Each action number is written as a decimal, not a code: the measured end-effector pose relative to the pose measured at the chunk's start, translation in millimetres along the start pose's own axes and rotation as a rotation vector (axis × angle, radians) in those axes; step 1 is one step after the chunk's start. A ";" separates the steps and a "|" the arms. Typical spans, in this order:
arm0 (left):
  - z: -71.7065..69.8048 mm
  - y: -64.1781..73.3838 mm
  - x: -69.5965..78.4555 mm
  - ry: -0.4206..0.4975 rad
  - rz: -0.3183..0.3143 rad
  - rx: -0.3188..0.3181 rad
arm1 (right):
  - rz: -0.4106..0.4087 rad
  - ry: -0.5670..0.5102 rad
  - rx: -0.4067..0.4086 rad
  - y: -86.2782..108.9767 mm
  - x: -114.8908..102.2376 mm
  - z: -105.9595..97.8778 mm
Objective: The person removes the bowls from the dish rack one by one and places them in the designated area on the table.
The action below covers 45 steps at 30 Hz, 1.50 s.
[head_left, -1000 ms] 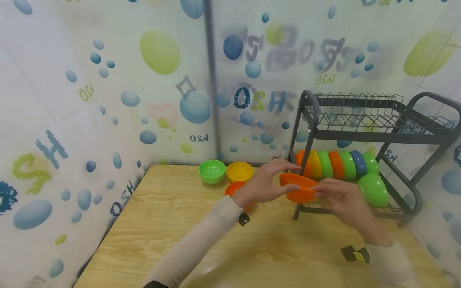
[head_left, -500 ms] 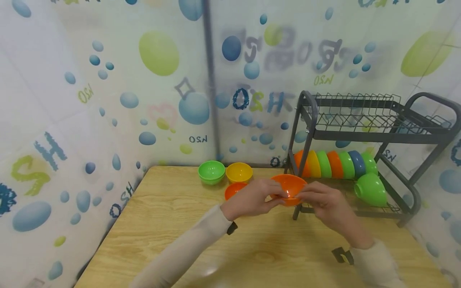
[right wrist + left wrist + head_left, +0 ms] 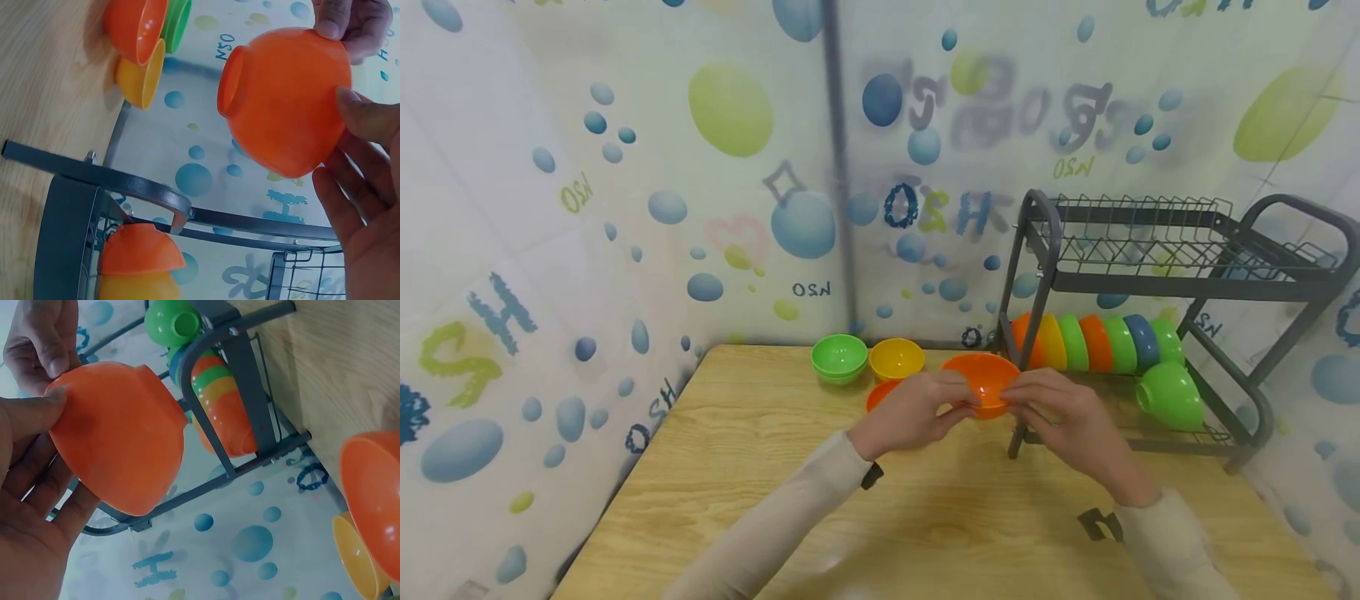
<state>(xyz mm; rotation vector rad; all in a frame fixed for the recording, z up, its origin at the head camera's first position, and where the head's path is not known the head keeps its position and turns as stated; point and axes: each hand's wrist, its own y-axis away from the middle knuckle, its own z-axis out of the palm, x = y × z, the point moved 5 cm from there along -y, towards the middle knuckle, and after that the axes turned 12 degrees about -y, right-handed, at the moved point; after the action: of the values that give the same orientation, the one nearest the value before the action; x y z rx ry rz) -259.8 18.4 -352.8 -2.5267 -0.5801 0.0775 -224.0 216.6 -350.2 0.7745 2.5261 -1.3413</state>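
Note:
An orange bowl is held up between both hands, off the table and just left of the rack, its inside showing in the head view. My left hand pinches its near left rim between thumb and fingers. On the right side of the rim, my right hand pinches it as well. Both wrist views show the smooth outside of the bowl, with thumbs over the rim. Behind the left hand, a second orange bowl stands on the table, partly hidden, near a yellow bowl and stacked green bowls.
A dark two-tier dish rack stands on the right of the wooden table. On its lower tier several coloured bowls stand on edge in a row, with a green bowl tilted in front. A patterned wall lies behind.
The orange bowl has moved left, away from the rack, and tipped so its inside faces the head camera. My left hand shifted from a wide-spread grasp to pinching the near rim.

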 end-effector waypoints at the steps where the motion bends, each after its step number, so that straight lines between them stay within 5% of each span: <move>1: -0.6 1.4 -1.7 -0.014 -0.007 0.003 | 0.011 0.008 0.006 -1.0 1.2 -0.1; 11: -2.8 15.2 -19.3 -0.118 -0.032 0.062 | 0.243 0.094 0.198 -5.0 20.7 -11.4; 18: 3.8 27.7 -35.0 -0.135 -0.063 0.097 | 0.446 -0.086 0.324 -7.0 38.6 -19.6; 34: 23.3 68.1 -65.2 -0.187 -0.178 0.062 | 0.776 -0.274 0.364 -19.2 78.6 -22.4; 45: 41.1 85.3 -70.3 -0.230 -0.234 -0.001 | 0.860 -0.302 0.476 -27.2 92.3 -20.9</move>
<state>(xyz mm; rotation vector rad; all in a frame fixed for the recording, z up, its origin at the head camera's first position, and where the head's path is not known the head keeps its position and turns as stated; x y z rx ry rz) -297.3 -55.7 -436.6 -2.4484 -0.9628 0.2835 -314.8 254.6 -354.2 1.3912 1.3544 -1.5376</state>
